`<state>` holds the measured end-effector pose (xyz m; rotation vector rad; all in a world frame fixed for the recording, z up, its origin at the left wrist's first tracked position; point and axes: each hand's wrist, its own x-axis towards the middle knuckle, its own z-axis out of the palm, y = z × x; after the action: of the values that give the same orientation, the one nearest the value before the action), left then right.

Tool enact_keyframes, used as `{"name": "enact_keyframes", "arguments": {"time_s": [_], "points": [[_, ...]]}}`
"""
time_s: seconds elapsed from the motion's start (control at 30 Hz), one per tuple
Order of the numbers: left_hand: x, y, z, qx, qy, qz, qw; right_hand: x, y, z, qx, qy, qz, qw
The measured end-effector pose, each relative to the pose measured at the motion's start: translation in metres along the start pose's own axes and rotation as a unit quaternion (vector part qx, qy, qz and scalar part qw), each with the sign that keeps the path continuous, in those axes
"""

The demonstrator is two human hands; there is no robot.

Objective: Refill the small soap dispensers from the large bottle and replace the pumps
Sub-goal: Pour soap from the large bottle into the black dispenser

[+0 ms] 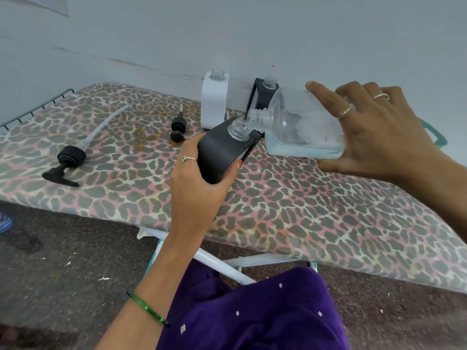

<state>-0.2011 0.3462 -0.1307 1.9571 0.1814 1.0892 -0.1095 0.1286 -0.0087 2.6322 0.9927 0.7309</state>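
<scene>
In the head view, the left hand [199, 178] is wrapped around a black soap dispenser [222, 150], holding it tilted with its clear open neck pointing up and to the right. The right hand [376, 130] grips the large clear bottle [303, 125] from above, fingers spread over its side, and holds it tipped nearly flat so that its mouth meets the neck of the black dispenser. Pale blue liquid pools along the lower side of the large bottle. Just beyond the two hands, a white dispenser [214, 99] stands upright with its neck open, and a second black dispenser [262, 97] stands behind the large bottle, partly hidden by it. To the left of the left hand, a small black pump [178, 127] lies near, and a larger black pump [69, 157] with a long clear tube lies well apart. All rest on an ironing board [303, 210] with a leopard-print cover.
</scene>
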Motion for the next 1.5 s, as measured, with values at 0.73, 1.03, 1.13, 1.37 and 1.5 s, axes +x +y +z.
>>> {"name": "enact_keyframes", "arguments": {"time_s": [0.73,1.03,1.13,1.37,1.5], "points": [[0.0,0.002,-0.003,-0.072,-0.025,0.009,0.997,0.002,0.001,-0.001,-0.005,-0.007,0.007,1.0],[0.001,0.001,-0.003,-0.071,-0.03,0.017,0.997,0.003,0.0,-0.004,-0.013,-0.015,0.007,1.0],[0.002,-0.001,-0.003,-0.064,-0.03,0.023,0.997,0.004,-0.001,-0.004,-0.013,-0.02,0.01,1.0],[0.002,-0.001,-0.002,-0.079,-0.025,0.017,0.996,0.002,-0.002,-0.007,-0.016,-0.02,0.013,1.0],[0.002,0.0,-0.002,-0.074,-0.029,0.017,0.997,0.003,-0.002,-0.009,-0.017,-0.025,0.015,0.999]]}}
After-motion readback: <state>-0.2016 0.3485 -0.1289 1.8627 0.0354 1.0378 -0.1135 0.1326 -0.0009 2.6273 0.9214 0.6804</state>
